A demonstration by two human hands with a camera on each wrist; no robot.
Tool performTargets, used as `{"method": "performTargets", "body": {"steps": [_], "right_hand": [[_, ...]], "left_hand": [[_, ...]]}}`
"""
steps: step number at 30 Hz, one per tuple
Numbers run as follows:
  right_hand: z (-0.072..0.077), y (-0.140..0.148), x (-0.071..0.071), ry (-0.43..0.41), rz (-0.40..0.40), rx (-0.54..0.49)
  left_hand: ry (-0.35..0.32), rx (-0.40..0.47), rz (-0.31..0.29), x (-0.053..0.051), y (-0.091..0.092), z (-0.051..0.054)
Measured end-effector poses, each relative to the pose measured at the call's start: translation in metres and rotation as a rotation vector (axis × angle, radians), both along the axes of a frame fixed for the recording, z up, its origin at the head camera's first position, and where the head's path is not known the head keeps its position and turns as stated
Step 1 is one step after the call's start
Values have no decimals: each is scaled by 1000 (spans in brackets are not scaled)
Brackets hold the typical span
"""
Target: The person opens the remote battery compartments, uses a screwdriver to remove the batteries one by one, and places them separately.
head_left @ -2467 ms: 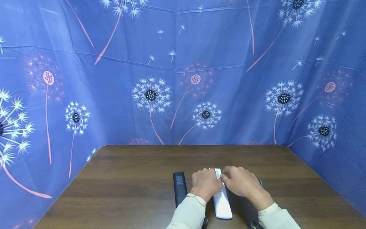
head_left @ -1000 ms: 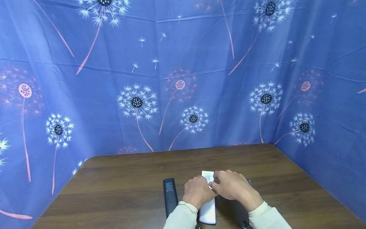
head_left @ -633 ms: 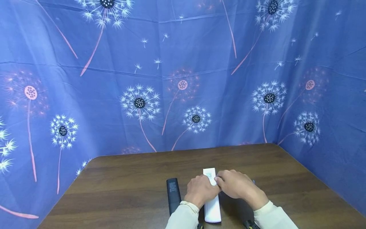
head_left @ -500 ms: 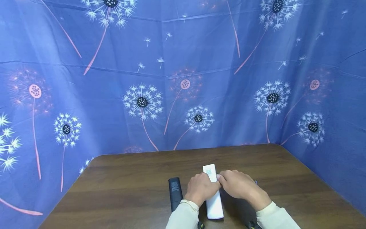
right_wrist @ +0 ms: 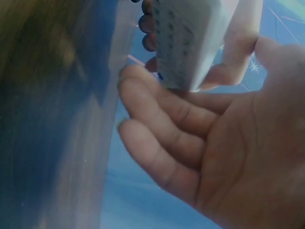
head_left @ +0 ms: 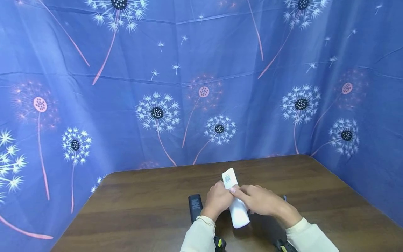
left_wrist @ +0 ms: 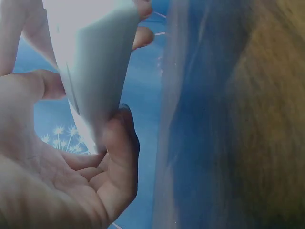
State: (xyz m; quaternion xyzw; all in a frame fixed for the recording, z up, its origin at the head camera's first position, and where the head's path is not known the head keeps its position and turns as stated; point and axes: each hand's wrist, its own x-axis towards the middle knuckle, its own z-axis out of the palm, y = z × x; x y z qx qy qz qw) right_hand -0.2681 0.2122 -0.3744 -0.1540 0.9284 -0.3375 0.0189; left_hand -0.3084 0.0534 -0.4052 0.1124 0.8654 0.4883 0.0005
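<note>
A white remote control [head_left: 238, 211] is held back side up and tilted above the table, a small printed code near its far end. My left hand [head_left: 219, 198] grips it from the left, its fingers curled round the casing in the left wrist view. From the right, my right hand [head_left: 262, 200] holds it with the thumb across the back and fingers beneath. Rows of buttons show on the underside of the remote control [right_wrist: 178, 43] in the right wrist view. Left of my left hand lies a long black device [head_left: 195, 207] with printed text, partly hidden by the sleeve.
The brown wooden table [head_left: 151, 203] reaches back to a blue dandelion-patterned cloth [head_left: 189, 70] that hangs behind and at both sides. A small bluish item [head_left: 284, 198] peeks out behind my right wrist, mostly hidden.
The remote control has been lifted and tilted, its far end now higher and farther forward. My right thumb has come over its back. The head view has shifted slightly.
</note>
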Motion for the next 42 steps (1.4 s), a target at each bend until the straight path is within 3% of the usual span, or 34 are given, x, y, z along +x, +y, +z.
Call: {"method": "performTargets", "body": {"steps": [5,14,17,23,31,42], "right_hand": [[-4,4,-1,-41,97,-95],[-10,14,-1,35,144,-140],[-13,13,-1,51,102,-146],[-13,7,-4,19,-57,-185],[-9,-2,-11,-20,-83,-308],[-2,-10,-9,-24,-137,-358]], "left_hand": [[-114,135,-31,-1,1,0],[-127,302,-2,0,10,2],[-113,320,9,0,13,0],[-61,392,12,-4,18,-5],[28,490,1,-9,13,-6],[9,613,3,-8,17,-6]]}}
